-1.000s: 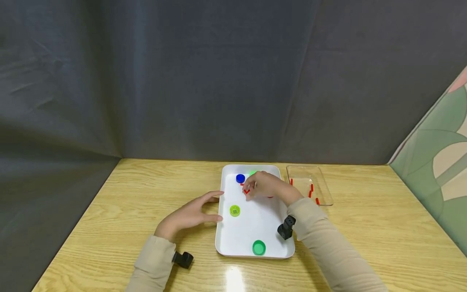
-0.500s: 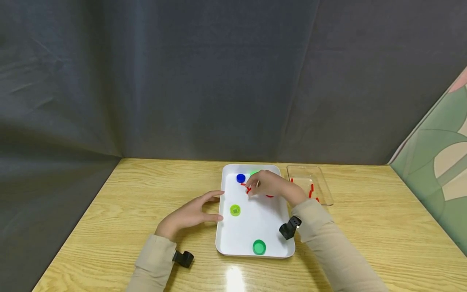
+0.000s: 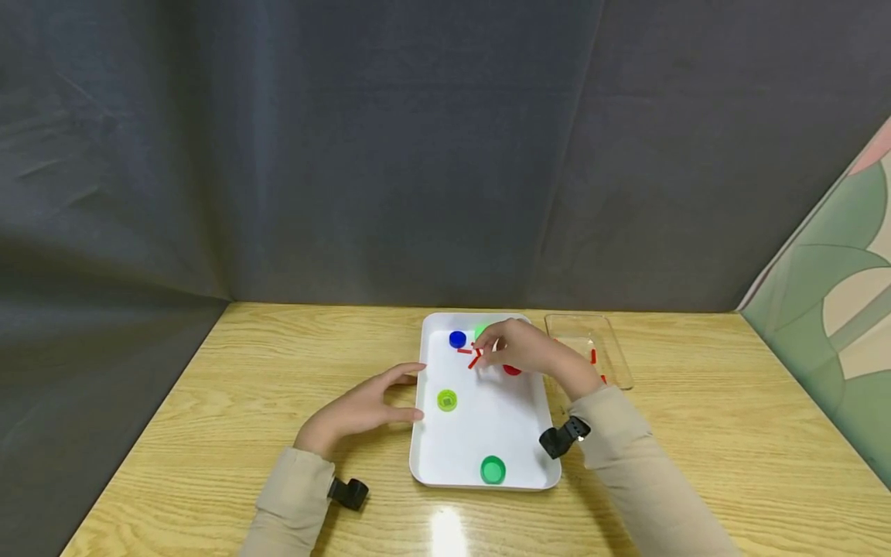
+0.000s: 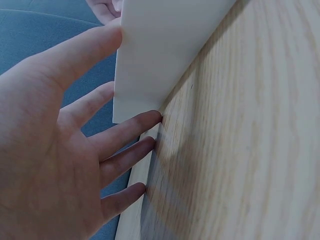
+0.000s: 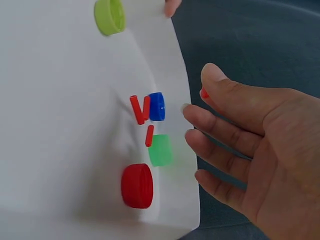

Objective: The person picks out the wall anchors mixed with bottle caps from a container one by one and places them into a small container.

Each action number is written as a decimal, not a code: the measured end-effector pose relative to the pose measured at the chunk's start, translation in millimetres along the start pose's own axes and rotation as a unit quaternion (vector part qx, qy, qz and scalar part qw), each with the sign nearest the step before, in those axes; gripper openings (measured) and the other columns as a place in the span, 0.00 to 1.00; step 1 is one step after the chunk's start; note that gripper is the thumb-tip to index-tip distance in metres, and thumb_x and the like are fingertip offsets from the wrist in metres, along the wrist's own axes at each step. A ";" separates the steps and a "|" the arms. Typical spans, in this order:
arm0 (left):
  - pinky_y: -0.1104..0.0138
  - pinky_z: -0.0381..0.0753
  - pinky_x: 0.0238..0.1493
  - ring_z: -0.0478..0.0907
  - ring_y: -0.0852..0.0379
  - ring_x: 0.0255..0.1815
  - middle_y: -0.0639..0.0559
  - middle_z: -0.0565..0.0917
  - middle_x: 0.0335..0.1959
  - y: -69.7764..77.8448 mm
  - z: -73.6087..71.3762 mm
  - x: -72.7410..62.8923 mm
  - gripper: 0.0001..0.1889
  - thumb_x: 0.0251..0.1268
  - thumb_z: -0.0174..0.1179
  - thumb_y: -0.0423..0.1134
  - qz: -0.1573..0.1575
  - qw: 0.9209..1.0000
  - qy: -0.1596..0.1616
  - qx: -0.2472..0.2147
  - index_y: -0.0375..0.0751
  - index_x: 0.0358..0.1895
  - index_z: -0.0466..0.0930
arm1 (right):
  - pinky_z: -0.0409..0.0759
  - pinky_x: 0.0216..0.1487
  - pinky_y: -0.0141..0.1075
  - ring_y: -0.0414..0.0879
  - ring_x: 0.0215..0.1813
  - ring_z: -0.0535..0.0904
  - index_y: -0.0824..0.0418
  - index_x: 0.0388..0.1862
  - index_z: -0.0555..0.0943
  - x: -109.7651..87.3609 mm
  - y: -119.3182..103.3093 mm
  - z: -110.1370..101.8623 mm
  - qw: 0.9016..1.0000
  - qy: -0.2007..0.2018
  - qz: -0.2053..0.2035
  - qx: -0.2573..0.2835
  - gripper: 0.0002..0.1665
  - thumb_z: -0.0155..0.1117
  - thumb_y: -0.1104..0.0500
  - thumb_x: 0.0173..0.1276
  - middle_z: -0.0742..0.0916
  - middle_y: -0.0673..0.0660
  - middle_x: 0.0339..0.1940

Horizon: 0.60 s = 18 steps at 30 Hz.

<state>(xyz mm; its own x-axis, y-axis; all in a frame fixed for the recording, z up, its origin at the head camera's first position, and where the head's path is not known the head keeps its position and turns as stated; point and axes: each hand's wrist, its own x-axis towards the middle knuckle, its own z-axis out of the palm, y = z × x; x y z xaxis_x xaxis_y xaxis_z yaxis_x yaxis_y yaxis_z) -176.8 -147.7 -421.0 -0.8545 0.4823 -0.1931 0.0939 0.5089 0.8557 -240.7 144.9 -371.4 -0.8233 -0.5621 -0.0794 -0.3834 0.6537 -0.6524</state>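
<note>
A white tray [image 3: 487, 433] lies on the table with bottle caps and short red sticks in it. At its left side my left hand [image 3: 362, 406] rests fingertips and thumb against the wall [image 4: 150, 55], fingers spread and fairly straight. My right hand [image 3: 518, 346] is over the tray's upper part, pinching a small red stick [image 5: 204, 93] between thumb and index finger, mostly hidden by the thumb. Below it on the tray lie a red stick [image 5: 136, 110], another beside the blue cap [image 5: 157, 106], and one near the light green cap [image 5: 161, 150].
A red cap [image 3: 512, 370] sits under the right hand. The yellow-green cap [image 3: 447, 400] lies left of centre, the dark green cap [image 3: 493, 469] near the front. Right of the tray stands a clear box [image 3: 619, 363] with more red sticks [image 3: 594, 356], partly behind the right arm.
My right hand has shifted slightly up and right, uncovering more of the red sticks and the red cap. My left hand stays at the tray's edge.
</note>
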 end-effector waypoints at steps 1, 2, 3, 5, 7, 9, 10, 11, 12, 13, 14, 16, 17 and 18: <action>0.48 0.65 0.67 0.64 0.50 0.71 0.50 0.69 0.70 0.1 -0.1 -0.1 0.40 0.60 0.71 0.50 0.000 1.000 0.001 0.000 0.62 0.75 0.61 | 0.77 0.31 0.34 0.46 0.36 0.77 0.67 0.49 0.85 -1.2 -0.4 -0.7 1.000 0.005 -0.001 0.006 0.16 0.73 0.62 0.62 0.85 0.50 0.33; 0.48 0.65 0.68 0.64 0.50 0.71 0.50 0.69 0.70 0.2 -0.2 -0.2 0.40 0.60 0.71 0.50 0.000 1.000 0.002 0.000 0.62 0.75 0.61 | 0.77 0.32 0.34 0.47 0.37 0.77 0.66 0.48 0.85 -2.2 -0.6 -1.0 1.000 0.010 -0.001 0.010 0.16 0.74 0.62 0.62 0.85 0.50 0.34; 0.48 0.65 0.68 0.64 0.50 0.71 0.50 0.69 0.69 0.3 -0.3 -0.3 0.40 0.60 0.71 0.49 0.000 1.000 0.002 0.000 0.62 0.75 0.62 | 0.77 0.32 0.34 0.47 0.37 0.77 0.66 0.48 0.85 -3.3 -0.7 -1.5 1.000 0.013 -0.004 0.012 0.16 0.74 0.62 0.62 0.85 0.50 0.34; 0.48 0.64 0.68 0.64 0.51 0.71 0.50 0.69 0.69 0.6 -0.4 -0.5 0.40 0.60 0.71 0.49 -0.001 1.000 0.002 -0.002 0.62 0.75 0.62 | 0.77 0.32 0.35 0.48 0.37 0.77 0.65 0.48 0.86 -5.5 -0.6 -1.9 1.000 0.021 -0.003 0.014 0.16 0.74 0.61 0.61 0.85 0.50 0.34; 0.48 0.64 0.68 0.64 0.51 0.71 0.50 0.69 0.69 0.7 -0.5 -0.8 0.39 0.60 0.71 0.49 -0.002 1.000 0.003 -0.005 0.62 0.74 0.62 | 0.76 0.33 0.35 0.47 0.37 0.76 0.64 0.47 0.87 -7.8 -0.4 -2.0 0.999 0.030 -0.003 0.014 0.16 0.75 0.60 0.61 0.86 0.49 0.35; 0.48 0.64 0.68 0.64 0.50 0.71 0.50 0.69 0.69 0.8 -0.7 -1.1 0.39 0.61 0.71 0.49 -0.003 1.000 0.003 -0.007 0.62 0.74 0.62 | 0.76 0.33 0.36 0.47 0.38 0.76 0.63 0.46 0.87 -10.3 -0.5 -2.0 0.999 0.040 -0.004 0.010 0.15 0.75 0.59 0.61 0.86 0.48 0.35; 0.48 0.64 0.68 0.64 0.50 0.71 0.50 0.69 0.70 0.7 -0.8 -1.3 0.39 0.61 0.71 0.49 -0.003 1.000 0.002 -0.007 0.62 0.74 0.62 | 0.76 0.33 0.35 0.47 0.38 0.76 0.63 0.45 0.88 -11.5 -0.7 -1.8 0.999 0.046 0.001 0.012 0.15 0.76 0.59 0.61 0.86 0.48 0.35; 0.48 0.64 0.68 0.64 0.50 0.71 0.50 0.69 0.70 0.6 -0.8 -1.5 0.39 0.61 0.71 0.49 -0.003 1.000 0.002 -0.008 0.63 0.74 0.62 | 0.76 0.33 0.35 0.47 0.38 0.75 0.62 0.45 0.88 -12.8 -0.9 -1.7 0.999 0.051 0.005 0.014 0.15 0.76 0.58 0.61 0.86 0.48 0.35; 0.48 0.65 0.68 0.64 0.50 0.71 0.50 0.69 0.70 0.4 -0.8 -1.6 0.39 0.61 0.71 0.49 -0.003 1.000 0.002 -0.008 0.63 0.74 0.62 | 0.76 0.32 0.35 0.47 0.39 0.75 0.62 0.45 0.88 -14.1 -1.1 -1.7 0.998 0.056 0.007 0.017 0.14 0.76 0.58 0.61 0.86 0.48 0.35; 0.48 0.65 0.67 0.64 0.50 0.71 0.50 0.69 0.70 0.3 -0.8 -1.7 0.39 0.61 0.71 0.49 -0.002 1.000 0.002 -0.008 0.63 0.74 0.61 | 0.76 0.32 0.35 0.47 0.39 0.75 0.62 0.45 0.88 -15.7 -1.5 -1.9 0.998 0.061 0.011 0.019 0.15 0.76 0.58 0.61 0.86 0.48 0.35; 0.48 0.65 0.67 0.64 0.50 0.71 0.50 0.69 0.70 0.0 -0.8 -1.8 0.39 0.61 0.71 0.49 -0.002 1.000 0.001 -0.008 0.63 0.74 0.61 | 0.76 0.31 0.36 0.47 0.39 0.75 0.62 0.46 0.88 -17.5 -1.7 -2.1 0.997 0.066 0.015 0.024 0.15 0.76 0.58 0.61 0.86 0.49 0.35; 0.48 0.65 0.67 0.64 0.50 0.71 0.50 0.69 0.70 -0.5 -1.0 -2.0 0.39 0.61 0.70 0.49 0.000 1.000 0.001 -0.006 0.62 0.75 0.61 | 0.76 0.31 0.36 0.48 0.40 0.76 0.62 0.46 0.87 -21.0 -3.0 -2.8 0.996 0.077 0.024 0.035 0.16 0.76 0.58 0.61 0.86 0.50 0.35; 0.48 0.66 0.67 0.64 0.50 0.71 0.50 0.69 0.70 -0.8 -1.0 -2.0 0.39 0.61 0.70 0.49 0.001 1.000 0.000 -0.006 0.62 0.75 0.61 | 0.76 0.31 0.37 0.48 0.40 0.76 0.63 0.46 0.87 -22.9 -3.6 -3.2 0.995 0.083 0.025 0.040 0.16 0.75 0.58 0.61 0.86 0.50 0.36; 0.49 0.66 0.67 0.64 0.50 0.71 0.50 0.69 0.70 -1.1 -1.2 -2.1 0.39 0.62 0.70 0.49 0.002 1.000 0.000 -0.006 0.62 0.75 0.61 | 0.76 0.31 0.37 0.49 0.40 0.76 0.63 0.47 0.87 -24.8 -4.3 -3.6 0.995 0.089 0.027 0.043 0.16 0.75 0.58 0.61 0.86 0.51 0.36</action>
<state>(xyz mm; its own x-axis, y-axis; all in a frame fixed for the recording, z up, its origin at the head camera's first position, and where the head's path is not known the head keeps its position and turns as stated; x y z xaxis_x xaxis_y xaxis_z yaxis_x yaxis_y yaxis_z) -175.7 -150.1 -420.9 -0.8543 0.4839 -0.1897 0.0914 0.4992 0.8617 -220.2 157.9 -363.9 -0.9055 -0.4240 0.0145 -0.3063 0.6298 -0.7138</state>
